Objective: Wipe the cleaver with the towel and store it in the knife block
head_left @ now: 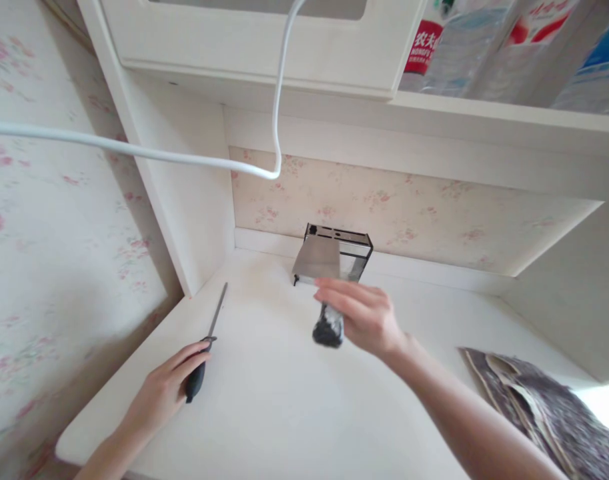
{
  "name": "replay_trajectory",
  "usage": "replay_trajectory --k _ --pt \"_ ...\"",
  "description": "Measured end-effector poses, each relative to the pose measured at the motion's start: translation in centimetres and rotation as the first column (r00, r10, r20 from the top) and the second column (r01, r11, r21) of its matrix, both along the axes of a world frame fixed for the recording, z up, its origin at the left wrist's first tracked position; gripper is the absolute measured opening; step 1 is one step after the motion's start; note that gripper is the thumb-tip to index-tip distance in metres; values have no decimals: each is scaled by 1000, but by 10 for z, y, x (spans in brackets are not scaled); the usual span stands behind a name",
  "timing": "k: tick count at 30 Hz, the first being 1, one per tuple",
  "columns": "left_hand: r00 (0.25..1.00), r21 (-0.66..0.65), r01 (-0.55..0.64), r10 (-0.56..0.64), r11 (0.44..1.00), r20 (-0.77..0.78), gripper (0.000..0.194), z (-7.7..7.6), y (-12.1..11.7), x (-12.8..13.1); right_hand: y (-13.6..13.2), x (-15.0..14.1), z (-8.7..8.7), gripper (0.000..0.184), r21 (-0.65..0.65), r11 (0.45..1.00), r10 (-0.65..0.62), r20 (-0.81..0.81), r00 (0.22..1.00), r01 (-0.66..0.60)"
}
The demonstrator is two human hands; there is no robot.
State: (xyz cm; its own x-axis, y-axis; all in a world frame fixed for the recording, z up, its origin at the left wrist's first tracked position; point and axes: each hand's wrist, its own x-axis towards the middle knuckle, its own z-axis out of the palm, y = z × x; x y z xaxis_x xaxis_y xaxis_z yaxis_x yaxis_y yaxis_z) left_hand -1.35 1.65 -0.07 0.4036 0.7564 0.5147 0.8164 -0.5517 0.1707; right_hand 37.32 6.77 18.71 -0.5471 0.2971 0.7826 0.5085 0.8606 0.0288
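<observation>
My left hand [171, 377] is closed around the black handle of a sharpening steel [219, 309]. Its thin grey rod points away from me, low over the white tabletop. In my right hand [367, 313] is a cleaver [318, 257], gripped where the blade meets the handle. The broad grey blade points toward the back wall, and the dark, wrapped-looking handle end sticks out toward me. Behind the blade stands a metal knife rack [354, 243] with a slotted top and black edges. The blade covers part of this rack; I cannot tell whether they touch.
The white tabletop [264, 400] runs back to a flowered wall. A white cable [184, 157] hangs across the upper left. Overhead is a white cabinet [254, 60], with plastic bottles [464, 50] on a shelf at right. A brown furry mat [549, 407] lies at the right edge.
</observation>
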Motion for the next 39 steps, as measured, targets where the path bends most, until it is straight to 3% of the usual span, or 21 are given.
replay_trajectory --k 3,6,9,13,17,23,29,35,39 --pt "999 -12 28 -27 1000 21 38 3 -4 -4 -14 -36 -54 26 21 1000 11 83 996 -13" --pt "998 -19 49 -48 999 27 38 7 -12 -7 -23 -66 -95 22 -70 997 53 200 978 -40" --pt "998 -43 66 -65 997 22 42 9 -20 -10 -27 -87 -124 21 -153 987 89 280 956 -47" --pt "998 -115 69 -67 991 20 45 11 -28 -17 -30 -104 -144 19 -164 985 94 300 949 -46" --pt "998 -191 63 -65 980 -6 42 12 -29 -22 -35 -114 -148 16 -186 982 93 348 933 -29" --pt "998 -260 69 -69 963 7 39 16 -24 -20 -42 -121 -142 6 -294 949 35 465 885 116" --pt "996 -325 72 -49 943 76 37 19 -18 -17 -41 -124 -131 10 -356 930 117 517 848 89" --pt "984 -245 -10 53 970 169 32 16 -10 -18 -42 -120 -125 17 -451 887 185 537 823 95" --pt "972 -177 -57 95 983 214 27 14 -3 -19 -38 -102 -117 30 -548 832 215 468 857 91"
